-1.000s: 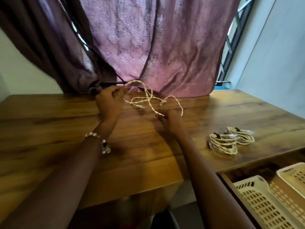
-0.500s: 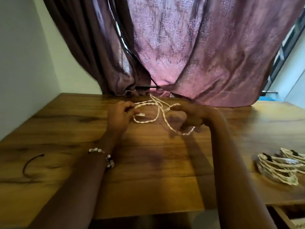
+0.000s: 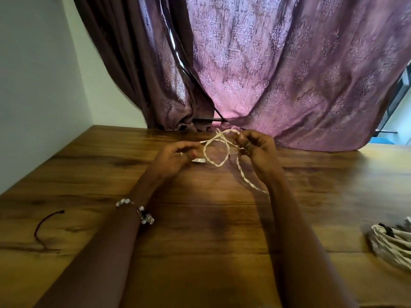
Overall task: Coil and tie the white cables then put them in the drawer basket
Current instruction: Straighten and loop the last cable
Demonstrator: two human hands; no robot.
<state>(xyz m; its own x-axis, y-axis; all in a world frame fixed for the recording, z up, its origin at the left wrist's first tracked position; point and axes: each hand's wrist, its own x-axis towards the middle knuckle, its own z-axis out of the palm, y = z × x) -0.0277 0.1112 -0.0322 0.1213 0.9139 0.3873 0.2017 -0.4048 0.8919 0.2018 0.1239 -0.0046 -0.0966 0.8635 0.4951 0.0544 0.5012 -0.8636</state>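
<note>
Looking down from my head, my right hand (image 3: 255, 147) pinches the white cable (image 3: 216, 152) where its loop crosses, fingers curled; my left hand (image 3: 175, 155) curls round the plug end just left of that loop. If either pinch slackens, I reckon the loop springs open. Bare table (image 3: 211, 230) lies near me; the curtain (image 3: 278, 85) hangs close beyond my fingers, and the tied coils (image 3: 393, 243) sit far right.

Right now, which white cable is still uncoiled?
The white cable held up between the left hand and right hand, one loose loop with a trailing end. The cable bundle at the table's right edge is already coiled.
</note>
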